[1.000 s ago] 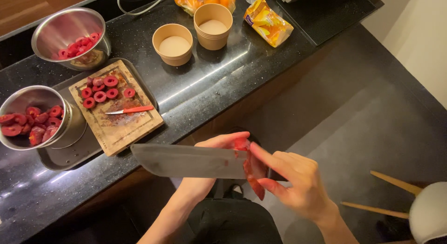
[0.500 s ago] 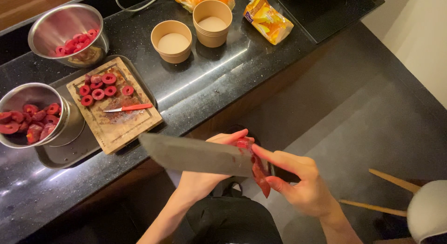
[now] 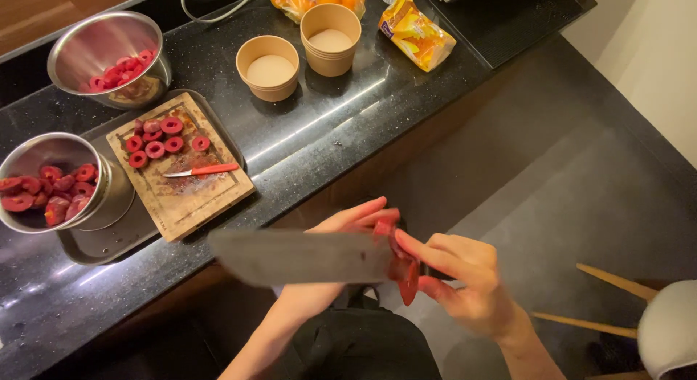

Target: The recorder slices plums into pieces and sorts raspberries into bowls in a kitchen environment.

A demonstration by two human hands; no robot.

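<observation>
since the earlier frames the broad grey steel cleaver blade [image 3: 301, 258] had swung from a slight downward tilt back to near level, and both hands had stayed low, away from the counter, over the dark lap.

the left hand [image 3: 348, 224] lay behind the blade's heel, fingers stretched out flat; how it gripped the handle could not be told, since the blade and blur hid it. the right hand [image 3: 465, 285] had its index finger and thumb pinched narrow on a dark red, wet-looking strip of fruit flesh [image 3: 403, 267] that hung at the blade's heel, between the two hands. that strip looked soft, limp and slippery, likely to tear if pulled hard; it seemed best taken near its upper end with fingertips. the cleaver looked heavy and stiff, safest held by the handle, away from the edge.

both forearms rose from below, the right wrist bent inward toward the left.

well beyond the left hand, a wooden cutting board [image 3: 181, 166] carried red fruit rings [image 3: 156, 139] and a small red-handled knife [image 3: 202, 170]. further left sat two steel bowls [image 3: 109, 53] of red slices. above the hands stood two tan paper cups [image 3: 268, 66].
</observation>
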